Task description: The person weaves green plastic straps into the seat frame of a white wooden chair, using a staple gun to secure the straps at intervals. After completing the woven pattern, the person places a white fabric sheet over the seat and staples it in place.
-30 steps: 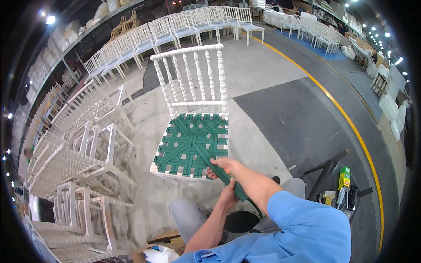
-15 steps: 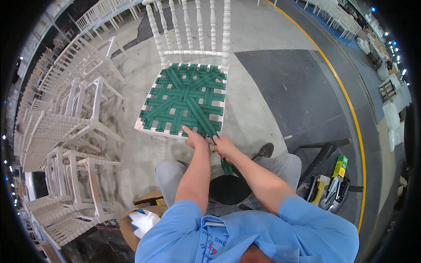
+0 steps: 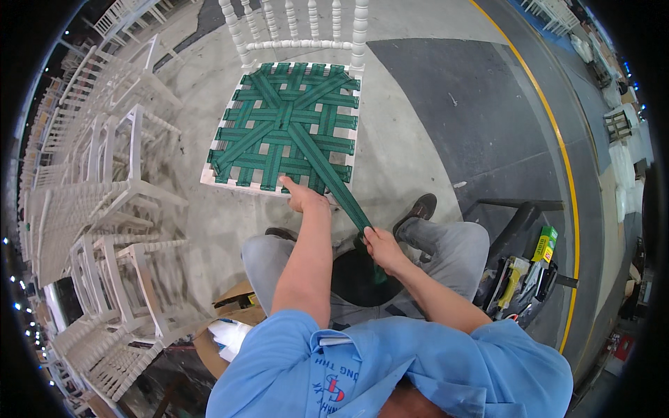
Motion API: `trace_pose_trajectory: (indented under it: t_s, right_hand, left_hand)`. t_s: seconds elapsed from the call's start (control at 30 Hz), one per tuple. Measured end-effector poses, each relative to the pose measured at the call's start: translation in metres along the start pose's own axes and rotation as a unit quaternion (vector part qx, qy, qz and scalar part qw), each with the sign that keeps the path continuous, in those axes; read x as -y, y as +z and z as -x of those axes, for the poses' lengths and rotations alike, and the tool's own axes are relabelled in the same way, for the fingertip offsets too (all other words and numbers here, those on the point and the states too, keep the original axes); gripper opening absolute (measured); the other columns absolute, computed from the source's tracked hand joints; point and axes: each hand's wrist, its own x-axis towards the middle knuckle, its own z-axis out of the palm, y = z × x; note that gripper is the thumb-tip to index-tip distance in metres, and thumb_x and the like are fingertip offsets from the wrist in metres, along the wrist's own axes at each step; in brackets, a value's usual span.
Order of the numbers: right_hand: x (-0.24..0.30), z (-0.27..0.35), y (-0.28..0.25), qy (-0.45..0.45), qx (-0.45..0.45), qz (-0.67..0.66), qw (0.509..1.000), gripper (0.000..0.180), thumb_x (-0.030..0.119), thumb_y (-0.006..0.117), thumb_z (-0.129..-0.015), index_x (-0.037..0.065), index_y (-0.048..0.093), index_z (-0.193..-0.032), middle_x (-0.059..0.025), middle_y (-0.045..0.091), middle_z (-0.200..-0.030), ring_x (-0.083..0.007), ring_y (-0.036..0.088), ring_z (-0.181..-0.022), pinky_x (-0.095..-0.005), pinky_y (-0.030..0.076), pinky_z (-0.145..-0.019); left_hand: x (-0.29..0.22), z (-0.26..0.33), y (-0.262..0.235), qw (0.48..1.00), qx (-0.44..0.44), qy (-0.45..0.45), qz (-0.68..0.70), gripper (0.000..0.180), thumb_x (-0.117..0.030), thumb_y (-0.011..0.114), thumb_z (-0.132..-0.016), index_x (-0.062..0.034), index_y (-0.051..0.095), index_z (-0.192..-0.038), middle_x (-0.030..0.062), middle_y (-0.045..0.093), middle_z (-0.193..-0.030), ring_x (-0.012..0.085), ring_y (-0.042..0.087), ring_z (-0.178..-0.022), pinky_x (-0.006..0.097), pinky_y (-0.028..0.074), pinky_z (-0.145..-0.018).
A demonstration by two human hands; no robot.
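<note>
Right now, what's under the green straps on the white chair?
Under the green straps you can see the white chair seat frame at the edges and grey floor through the gaps. The legs beneath are hidden. The left hand presses the front edge; the right hand grips a loose strap.

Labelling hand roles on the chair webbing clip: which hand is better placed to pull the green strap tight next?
Right, probably. The right hand is closed on the green strap where it runs off the seat frame toward the lap, in line for a pull. The left hand presses on the front edge and does not grip the strap.
</note>
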Motion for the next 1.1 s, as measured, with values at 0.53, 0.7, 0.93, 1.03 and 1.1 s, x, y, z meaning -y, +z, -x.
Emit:
trace_pose_trajectory:
  t_s: [0.53, 0.7, 0.93, 1.03, 1.1]
  right_hand:
    - [-0.051, -0.133, 0.008, -0.121, -0.014, 0.281, 0.952, 0.042, 0.036, 0.046, -0.106, 0.000, 0.069, -0.107, -0.0312, 0.069, -0.099, -0.0494, 0.065, -0.098, -0.0524, 0.050, -0.082]
    - [-0.043, -0.120, 0.036, -0.133, -0.008, 0.216, 0.967, 0.040, 0.031, 0.049, -0.106, -0.004, 0.067, -0.115, -0.0253, 0.072, -0.101, -0.0321, 0.069, -0.093, -0.0446, 0.051, -0.081]
    - [-0.022, -0.041, -0.033, -0.186, -0.122, 0.342, 0.913, 0.038, 0.033, 0.060, -0.099, 0.004, 0.067, -0.122, -0.0219, 0.071, -0.111, -0.0434, 0.066, -0.106, -0.0511, 0.052, -0.093]
    - [0.014, 0.044, -0.094, -0.245, -0.201, 0.164, 0.934, 0.031, 0.027, 0.067, -0.096, 0.004, 0.068, -0.117, -0.0184, 0.071, -0.109, -0.0356, 0.068, -0.104, -0.0455, 0.053, -0.090]
    - [0.015, 0.108, -0.150, -0.291, -0.313, 0.135, 0.894, 0.023, 0.021, 0.067, -0.095, 0.004, 0.068, -0.111, -0.0163, 0.071, -0.100, -0.0317, 0.069, -0.094, -0.0407, 0.054, -0.087]
  left_hand:
    - [0.052, -0.016, -0.105, 0.733, 0.384, 0.040, -0.560, 0.089, -0.063, 0.074, -0.086, 0.0038, 0.052, -0.141, 0.0227, 0.060, -0.138, 0.0367, 0.061, -0.122, 0.048, 0.049, -0.098]
    - [0.046, -0.016, -0.084, 0.529, 0.323, 0.278, -0.734, 0.070, -0.061, 0.052, -0.099, 0.0061, 0.073, -0.106, 0.0324, 0.071, -0.104, 0.0463, 0.068, -0.106, 0.052, 0.052, -0.093]
    - [0.069, 0.002, -0.063, 0.416, 0.281, 0.291, -0.814, 0.070, -0.059, 0.040, -0.105, 0.0021, 0.075, -0.107, 0.0290, 0.071, -0.112, 0.0457, 0.066, -0.113, 0.054, 0.051, -0.096]
    - [0.060, -0.021, -0.086, 0.444, 0.342, 0.316, -0.765, 0.068, -0.054, 0.042, -0.106, 0.0051, 0.074, -0.100, 0.0297, 0.072, -0.105, 0.0488, 0.067, -0.104, 0.057, 0.049, -0.087]
    - [0.054, -0.012, -0.085, 0.405, 0.301, 0.364, -0.783, 0.070, -0.053, 0.042, -0.106, 0.0086, 0.073, -0.098, 0.0306, 0.072, -0.100, 0.0487, 0.066, -0.106, 0.056, 0.049, -0.088]
